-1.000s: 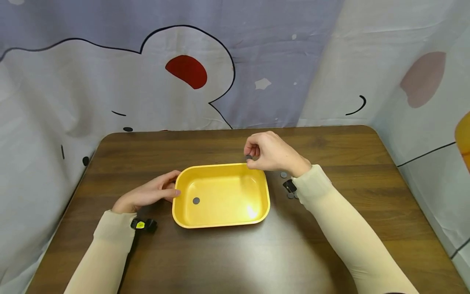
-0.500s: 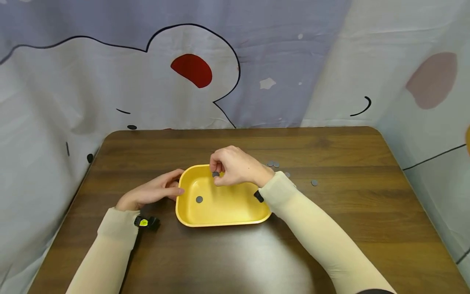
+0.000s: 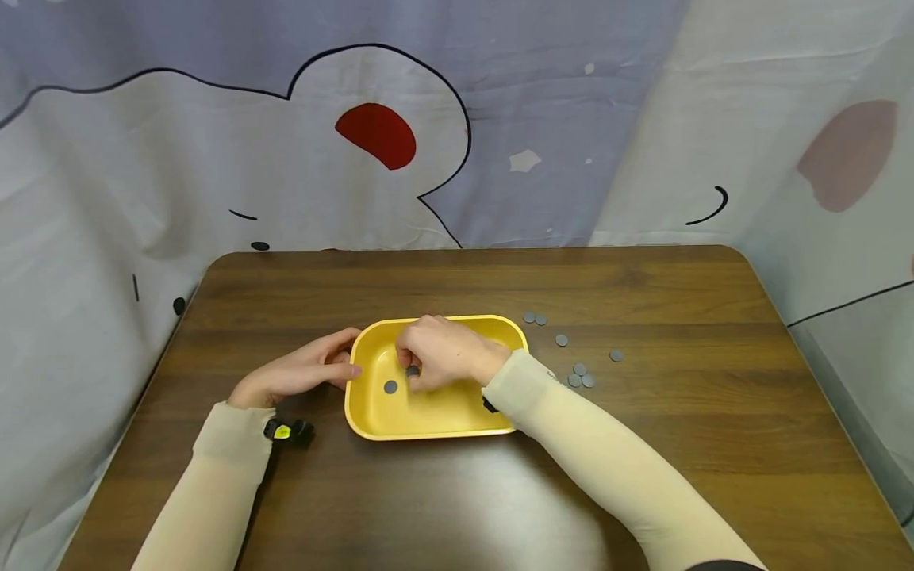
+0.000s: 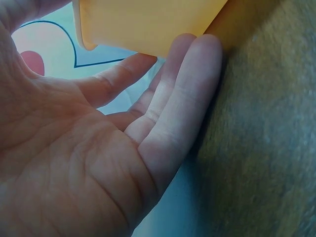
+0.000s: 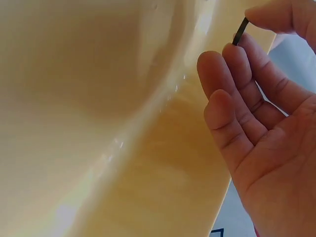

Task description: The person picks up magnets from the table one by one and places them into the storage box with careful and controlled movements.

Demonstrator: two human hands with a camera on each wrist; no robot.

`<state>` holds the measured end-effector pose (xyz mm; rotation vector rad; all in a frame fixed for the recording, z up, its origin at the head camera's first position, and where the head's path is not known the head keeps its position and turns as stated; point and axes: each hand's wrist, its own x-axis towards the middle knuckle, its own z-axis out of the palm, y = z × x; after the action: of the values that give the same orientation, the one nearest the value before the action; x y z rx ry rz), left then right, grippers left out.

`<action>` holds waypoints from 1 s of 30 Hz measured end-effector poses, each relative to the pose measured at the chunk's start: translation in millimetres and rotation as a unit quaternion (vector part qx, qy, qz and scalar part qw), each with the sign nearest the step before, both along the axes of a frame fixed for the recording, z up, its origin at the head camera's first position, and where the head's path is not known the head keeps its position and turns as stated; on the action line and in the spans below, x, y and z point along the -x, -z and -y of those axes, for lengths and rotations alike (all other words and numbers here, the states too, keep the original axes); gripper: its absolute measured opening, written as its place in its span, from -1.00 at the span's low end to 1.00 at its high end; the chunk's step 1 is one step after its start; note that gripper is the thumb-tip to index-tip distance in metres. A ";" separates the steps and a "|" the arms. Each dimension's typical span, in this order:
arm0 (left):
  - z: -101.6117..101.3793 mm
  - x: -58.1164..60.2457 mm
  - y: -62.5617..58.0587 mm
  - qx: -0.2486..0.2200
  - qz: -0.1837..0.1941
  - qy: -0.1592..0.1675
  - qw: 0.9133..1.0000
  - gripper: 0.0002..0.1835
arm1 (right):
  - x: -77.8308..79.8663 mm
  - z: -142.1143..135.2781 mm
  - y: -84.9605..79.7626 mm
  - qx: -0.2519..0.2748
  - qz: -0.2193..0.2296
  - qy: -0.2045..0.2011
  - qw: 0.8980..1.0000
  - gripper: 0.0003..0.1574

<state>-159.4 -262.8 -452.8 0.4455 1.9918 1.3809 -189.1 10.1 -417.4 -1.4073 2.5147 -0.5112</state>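
My left hand (image 3: pixel 303 371) holds the left end of a yellow plastic tub (image 3: pixel 443 416), thumb over the rim. In the left wrist view its fingertips (image 4: pixel 205 54) lie against the outer wall, low beside the table. Inside the tub, my right hand (image 3: pixel 446 353) pinches a small grey disc (image 3: pixel 412 370) between thumb and finger. Seen edge-on in the right wrist view, this held disc (image 5: pixel 240 31) is thin and dark; the other fingers are loosely bent. Another grey disc (image 3: pixel 390 387) lies flat on the tub floor, just left of the right hand.
On the brown wooden table (image 3: pixel 428 507), right of the tub, lie several loose grey discs; a pair (image 3: pixel 529 317) is farthest back and a small cluster (image 3: pixel 580 369) sits nearer the right sleeve. A printed curtain (image 3: pixel 543 119) hangs behind the table.
My right hand has carried the disc from the tub's far right rim leftward and down into the tub, uncovering the discs on the table. The left hand has stayed on the tub's left end.
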 end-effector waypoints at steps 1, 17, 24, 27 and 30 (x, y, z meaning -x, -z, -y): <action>-0.3 -0.1 -0.1 0.002 0.000 -0.001 1.000 -0.41 | -0.5 0.7 0.6 -0.003 0.002 -0.003 1.000 -0.91; -0.6 0.0 -0.5 0.008 0.001 -0.002 1.000 -0.41 | -2.3 2.7 2.1 -0.011 0.029 -0.011 0.999 -0.67; -0.3 1.5 1.7 -0.002 0.004 0.004 1.000 -0.42 | -0.6 -1.4 1.1 0.002 0.034 -0.004 0.999 -0.65; 0.0 1.8 2.2 -0.003 0.001 0.006 1.000 -0.41 | -0.3 -6.3 -2.8 0.009 0.030 -0.003 0.999 -0.62; 0.6 2.0 2.8 -0.001 0.000 0.007 1.000 -0.40 | -0.1 -12.8 -8.8 0.021 0.031 -0.002 0.999 -0.58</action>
<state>-161.3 -263.4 -455.6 0.4600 1.9842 1.3734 -189.0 22.9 -408.6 -1.3893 2.4646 -0.6011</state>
